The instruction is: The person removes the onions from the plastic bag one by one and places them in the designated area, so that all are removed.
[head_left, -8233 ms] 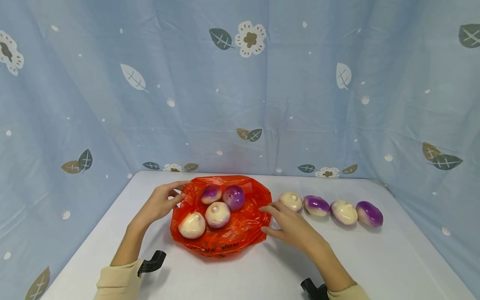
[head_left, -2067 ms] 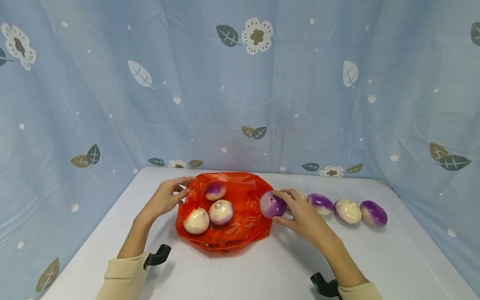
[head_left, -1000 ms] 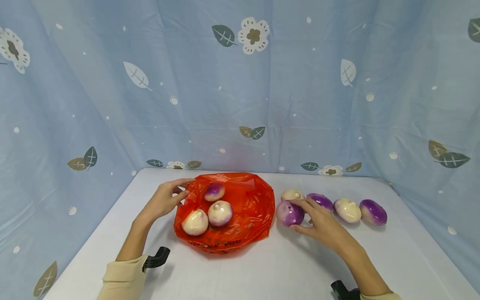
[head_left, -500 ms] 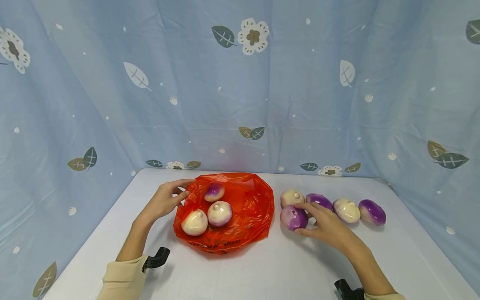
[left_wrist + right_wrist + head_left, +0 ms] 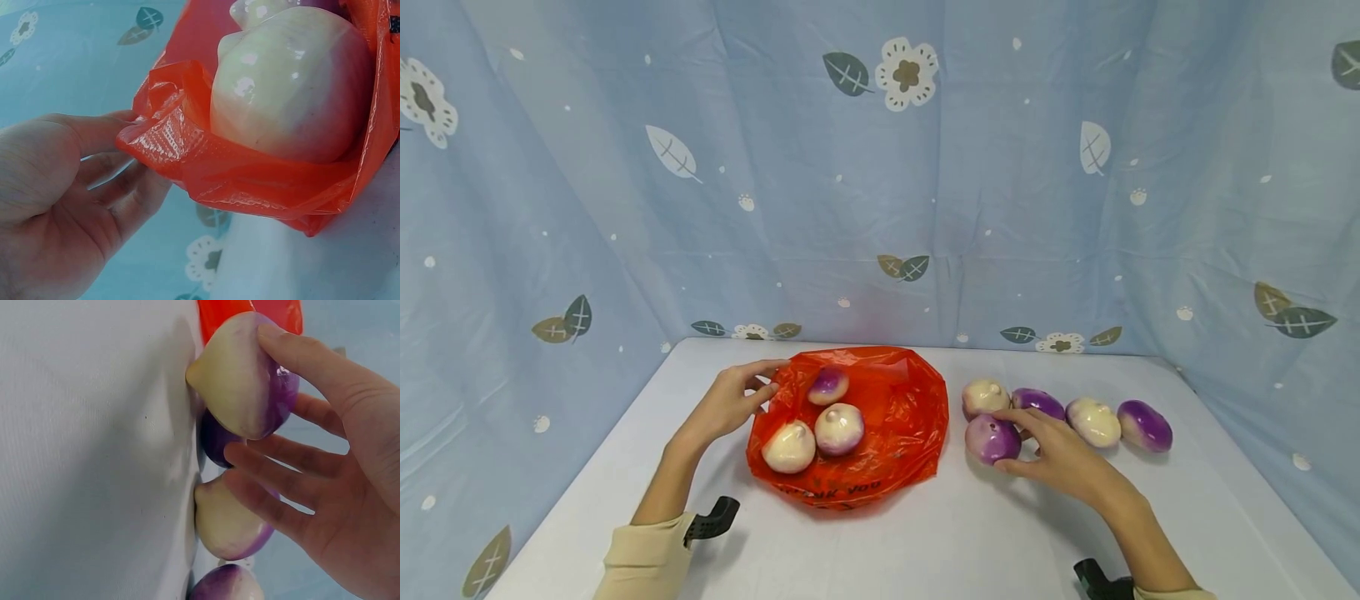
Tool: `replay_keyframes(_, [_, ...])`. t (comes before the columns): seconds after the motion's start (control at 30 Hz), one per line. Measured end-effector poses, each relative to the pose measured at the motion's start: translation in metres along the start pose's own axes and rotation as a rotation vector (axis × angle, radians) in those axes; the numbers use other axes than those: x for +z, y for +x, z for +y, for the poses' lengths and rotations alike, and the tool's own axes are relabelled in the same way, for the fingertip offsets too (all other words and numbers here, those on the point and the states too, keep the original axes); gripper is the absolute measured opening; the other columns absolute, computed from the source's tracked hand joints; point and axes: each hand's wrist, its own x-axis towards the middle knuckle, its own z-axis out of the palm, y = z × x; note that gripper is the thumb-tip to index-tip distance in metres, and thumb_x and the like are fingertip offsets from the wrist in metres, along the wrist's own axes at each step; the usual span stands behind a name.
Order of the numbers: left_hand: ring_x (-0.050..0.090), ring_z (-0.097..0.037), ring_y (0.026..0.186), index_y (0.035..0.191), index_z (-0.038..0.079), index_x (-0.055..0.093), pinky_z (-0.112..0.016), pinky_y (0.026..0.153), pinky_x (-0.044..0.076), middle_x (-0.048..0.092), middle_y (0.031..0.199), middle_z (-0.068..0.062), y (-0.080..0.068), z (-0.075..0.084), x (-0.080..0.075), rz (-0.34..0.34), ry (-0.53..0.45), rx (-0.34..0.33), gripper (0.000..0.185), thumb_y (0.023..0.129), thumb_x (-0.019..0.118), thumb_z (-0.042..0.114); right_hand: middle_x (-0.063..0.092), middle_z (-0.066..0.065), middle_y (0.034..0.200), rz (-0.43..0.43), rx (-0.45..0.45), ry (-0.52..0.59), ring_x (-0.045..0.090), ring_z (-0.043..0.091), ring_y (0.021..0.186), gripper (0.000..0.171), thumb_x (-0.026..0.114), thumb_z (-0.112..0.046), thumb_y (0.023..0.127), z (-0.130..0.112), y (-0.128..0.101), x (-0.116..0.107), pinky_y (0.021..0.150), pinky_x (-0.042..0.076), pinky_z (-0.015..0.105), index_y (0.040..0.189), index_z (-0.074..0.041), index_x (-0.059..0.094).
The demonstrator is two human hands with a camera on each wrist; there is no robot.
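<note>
My left hand [image 5: 724, 403] pinches the left rim of a red plastic bag [image 5: 904, 425], its thumb and index finger on the film in the left wrist view. Three purple-and-white turnips lie in the bag's left half; a mostly white turnip [image 5: 287, 87] fills much of that view. To the bag's right, my right hand [image 5: 1060, 454] holds a purple-topped turnip [image 5: 991, 440] between thumb and fingers. In the right wrist view that turnip [image 5: 234, 378] has its pointed tip towards the white tabletop; whether it touches the table I cannot tell.
Behind the held turnip a row runs to the right: a pale turnip [image 5: 985, 397], a purple one [image 5: 1037, 402], a white one [image 5: 1093, 422] and a purple one [image 5: 1145, 426]. White cloth covers the table [image 5: 925, 550]. A blue patterned curtain [image 5: 790, 167] hangs behind.
The right hand has taken a purple turnip out of the bag and carried it right, to just in front of the row's first turnip. The left hand stays at the bag's rim.
</note>
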Motion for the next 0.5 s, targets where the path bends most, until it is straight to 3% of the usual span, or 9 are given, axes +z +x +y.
replay_keyframes(0.2, [0.068,-0.021,0.084,0.136,0.009,0.058,-0.021,0.060,0.057,0.067,0.114,-0.019,-0.0004,-0.0005,0.0006,-0.001,0.007,-0.007,0.042,0.094,0.060,0.003,0.062,0.007,0.128,-0.020,0.014,0.018,0.063,0.018,0.104,0.069,0.078,-0.050,0.077,0.0035,-0.0004,-0.0015,0.077,0.060,0.038,0.135,-0.019,0.056])
replay_keyframes(0.5, [0.068,-0.022,0.084,0.135,0.009,0.058,-0.021,0.060,0.057,0.067,0.114,-0.020,0.0005,-0.0009,0.0013,-0.001,0.001,-0.001,0.041,0.095,0.060,0.003,0.066,-0.001,0.119,-0.039,0.012,0.052,0.064,0.013,0.091,0.067,0.082,-0.040,0.077,0.0046,-0.0019,-0.0061,0.069,0.057,0.028,0.134,-0.016,0.057])
